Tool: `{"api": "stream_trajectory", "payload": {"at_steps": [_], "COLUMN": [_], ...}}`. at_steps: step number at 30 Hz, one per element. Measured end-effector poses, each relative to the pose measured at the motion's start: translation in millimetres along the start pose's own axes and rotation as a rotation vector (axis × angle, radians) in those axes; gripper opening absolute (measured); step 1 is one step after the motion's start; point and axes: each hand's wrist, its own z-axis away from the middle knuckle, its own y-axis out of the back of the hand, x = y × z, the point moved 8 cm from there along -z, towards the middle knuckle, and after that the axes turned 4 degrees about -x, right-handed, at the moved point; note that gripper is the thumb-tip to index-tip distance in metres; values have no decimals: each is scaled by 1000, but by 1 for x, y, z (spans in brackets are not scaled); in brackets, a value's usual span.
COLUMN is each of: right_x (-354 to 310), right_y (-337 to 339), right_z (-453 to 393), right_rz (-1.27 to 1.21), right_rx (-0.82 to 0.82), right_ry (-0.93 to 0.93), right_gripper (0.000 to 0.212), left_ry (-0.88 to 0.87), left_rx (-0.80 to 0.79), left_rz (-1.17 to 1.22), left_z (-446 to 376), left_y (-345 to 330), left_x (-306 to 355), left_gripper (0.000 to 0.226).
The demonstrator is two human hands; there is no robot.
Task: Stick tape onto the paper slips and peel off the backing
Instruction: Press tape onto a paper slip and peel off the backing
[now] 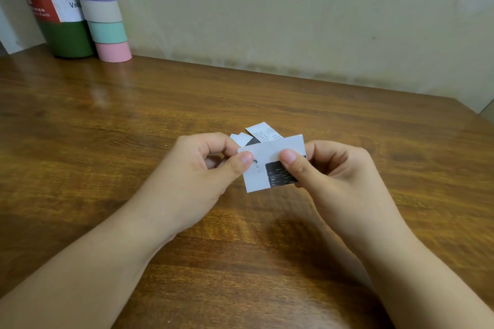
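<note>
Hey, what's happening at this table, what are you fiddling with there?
A person is holding a small white paper slip just above a wooden table with both hands. The left hand pinches its left edge, and the right hand pinches its right side, thumb over a black patch. More slips show just behind it. A green bottle and a stack of coloured tape rolls stand at the far left by the wall.
</note>
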Motion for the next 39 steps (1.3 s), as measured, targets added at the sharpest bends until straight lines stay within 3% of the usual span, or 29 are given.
{"api": "stream_trajectory", "payload": {"at_steps": [11, 17, 21, 25, 28, 32, 39], "right_x": [-2, -3, 2, 8, 12, 9, 6], "right_y": [-4, -5, -9, -15, -21, -16, 4], "right_z": [-2, -1, -3, -2, -1, -1, -4], "right_rz": [-81, -95, -122, -186, -236, -192, -143], "right_rx": [-16, -28, -66, -74, -93, -49, 101], "right_ry": [28, 27, -21, -76, -143, -131, -80], "right_gripper": [28, 29, 33, 11, 14, 7, 20], "left_ry": [-80, -117, -93, -80, -73, -60, -58], "left_rx": [5, 4, -5, -25, -42, -43, -17], "left_rz": [-63, -62, -44, -52, -76, -79, -47], "left_z": [-3, -3, -3, -3, -1, -1, -2], "left_y": [3, 3, 1, -2, -4, -5, -2], "left_x": [-1, 0, -1, -3, -3, -3, -3], "left_gripper": [23, 39, 28, 30, 34, 28, 23]}}
